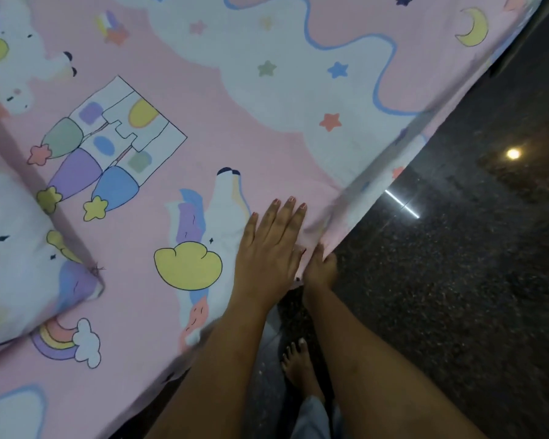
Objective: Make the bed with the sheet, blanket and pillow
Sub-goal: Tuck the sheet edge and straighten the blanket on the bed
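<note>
Here sheet (203,106) edge flat beneath left fingers (287,213).

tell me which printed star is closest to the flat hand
The coral star on the white cloud, just beyond the left hand; the blue star and green star lie farther up, the yellow stars far left.

No legible text, nos. or brand marks anywhere — sheet (187,90) shows cartoon prints only, i.e. stars, moon, clouds, rainbow — zero lettering. Nothing readable on floor (457,280) either.
</note>
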The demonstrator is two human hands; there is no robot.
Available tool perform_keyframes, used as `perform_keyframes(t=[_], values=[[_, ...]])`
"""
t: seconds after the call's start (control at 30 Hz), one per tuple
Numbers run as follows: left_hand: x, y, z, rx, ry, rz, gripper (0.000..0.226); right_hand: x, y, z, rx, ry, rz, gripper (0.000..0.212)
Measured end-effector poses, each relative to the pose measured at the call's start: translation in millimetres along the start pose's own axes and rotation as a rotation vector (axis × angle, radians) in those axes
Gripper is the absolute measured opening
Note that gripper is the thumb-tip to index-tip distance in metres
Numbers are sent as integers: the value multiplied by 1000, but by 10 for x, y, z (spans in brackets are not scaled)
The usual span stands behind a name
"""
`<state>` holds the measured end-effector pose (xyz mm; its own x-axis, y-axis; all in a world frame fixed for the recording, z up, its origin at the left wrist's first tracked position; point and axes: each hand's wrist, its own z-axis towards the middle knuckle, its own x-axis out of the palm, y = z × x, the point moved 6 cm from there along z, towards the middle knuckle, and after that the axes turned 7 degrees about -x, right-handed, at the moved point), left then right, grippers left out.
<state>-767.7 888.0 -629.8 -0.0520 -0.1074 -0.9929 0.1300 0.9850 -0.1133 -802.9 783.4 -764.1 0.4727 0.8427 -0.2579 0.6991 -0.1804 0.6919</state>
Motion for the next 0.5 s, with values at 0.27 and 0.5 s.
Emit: perform_keyframes(t=[0.27, 0.5], values=[[-81, 397, -431, -182, -12, -8, 60, 533, -853, -668, 211, 452, 138, 52], [-50, 631, -825, -222, 6, 68, 62, 465, -870, -564, 54, 332, -329, 42]])
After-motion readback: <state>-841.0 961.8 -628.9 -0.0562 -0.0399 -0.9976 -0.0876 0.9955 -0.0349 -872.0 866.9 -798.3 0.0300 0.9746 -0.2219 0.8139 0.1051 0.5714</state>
